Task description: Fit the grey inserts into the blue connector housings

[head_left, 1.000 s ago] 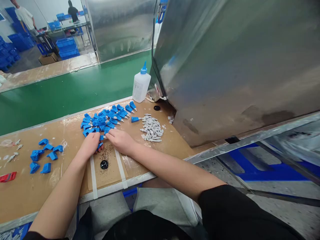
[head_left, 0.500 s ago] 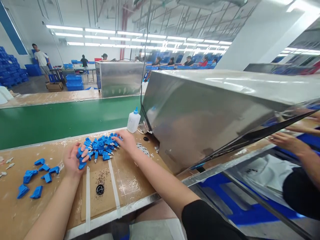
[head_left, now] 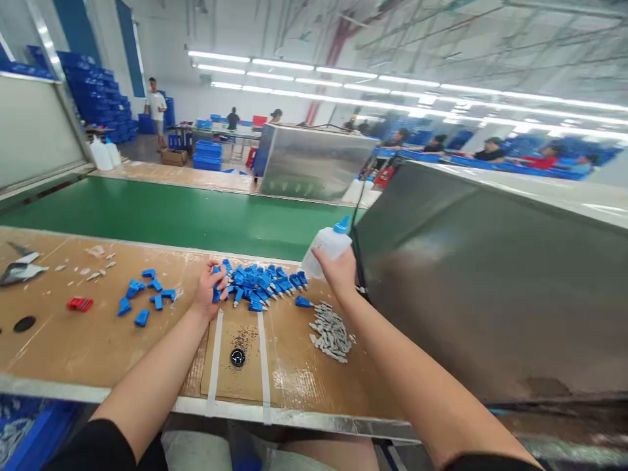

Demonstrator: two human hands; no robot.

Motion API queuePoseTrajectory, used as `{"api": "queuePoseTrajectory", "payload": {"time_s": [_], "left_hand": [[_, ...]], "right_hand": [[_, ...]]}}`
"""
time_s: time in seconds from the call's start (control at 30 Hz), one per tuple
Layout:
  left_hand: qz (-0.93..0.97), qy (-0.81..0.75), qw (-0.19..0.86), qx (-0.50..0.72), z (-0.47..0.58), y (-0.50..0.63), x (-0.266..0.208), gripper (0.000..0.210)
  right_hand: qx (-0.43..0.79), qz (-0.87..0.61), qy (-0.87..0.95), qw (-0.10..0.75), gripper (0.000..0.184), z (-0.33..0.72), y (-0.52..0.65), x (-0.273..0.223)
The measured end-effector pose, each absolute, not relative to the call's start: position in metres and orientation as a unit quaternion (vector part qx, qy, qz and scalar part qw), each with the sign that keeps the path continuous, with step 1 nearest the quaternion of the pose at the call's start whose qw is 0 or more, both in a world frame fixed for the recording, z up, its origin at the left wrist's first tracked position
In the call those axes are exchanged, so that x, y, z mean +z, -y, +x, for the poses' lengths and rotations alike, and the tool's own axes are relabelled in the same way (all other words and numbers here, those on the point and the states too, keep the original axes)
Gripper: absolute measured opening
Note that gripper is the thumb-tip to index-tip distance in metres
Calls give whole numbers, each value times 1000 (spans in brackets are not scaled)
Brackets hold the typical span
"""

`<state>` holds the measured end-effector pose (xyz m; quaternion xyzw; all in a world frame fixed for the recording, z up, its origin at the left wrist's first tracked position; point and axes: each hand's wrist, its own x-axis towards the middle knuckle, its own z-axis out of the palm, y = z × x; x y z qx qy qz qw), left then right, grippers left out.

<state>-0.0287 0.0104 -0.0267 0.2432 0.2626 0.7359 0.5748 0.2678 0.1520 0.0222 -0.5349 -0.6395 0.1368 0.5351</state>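
Note:
My right hand [head_left: 342, 269] is wrapped round a translucent white squeeze bottle [head_left: 330, 243] with a blue nozzle cap; the bottle leans to the right. My left hand [head_left: 207, 292] has its fingers curled round blue plastic parts [head_left: 216, 294], at the left edge of a heap of similar blue parts [head_left: 255, 278]. Several of the heaped parts have pale grey tips. Below my right wrist lies a pile of small grey pieces [head_left: 331, 332], with one blue part [head_left: 303, 301] beside it.
Several loose blue parts [head_left: 142, 318] and a red part [head_left: 79, 303] lie to the left. A black round cup [head_left: 237, 357] sits on cardboard between white tape strips. Behind runs a green conveyor belt [head_left: 206, 212]. A large metal housing [head_left: 466, 275] borders the right side.
My right hand has moved from the blue heap to the bottle and grasped it. My left hand still holds blue parts. The view has turned left, showing the red part and more of the belt.

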Motion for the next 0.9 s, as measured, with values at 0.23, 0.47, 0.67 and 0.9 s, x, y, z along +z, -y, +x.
{"api": "queuePoseTrajectory", "payload": {"time_s": [0.23,0.47,0.67,0.9], "left_hand": [[230,-270,568,743,-27,-14,-35,53],[225,-257,583,737,-30,-10,-35,51],[211,-253,590,737,-33,-11,-36,51],[202,-247,590,742,-34,-15,-40,49]], "right_hand": [[45,-372,921,109,63,277,-26,54],[-91,-230,960,-134,47,252,22,32],[-144,-199,961,-125,34,242,26,35],[-142,-199,963,-112,31,238,28,34]]}}
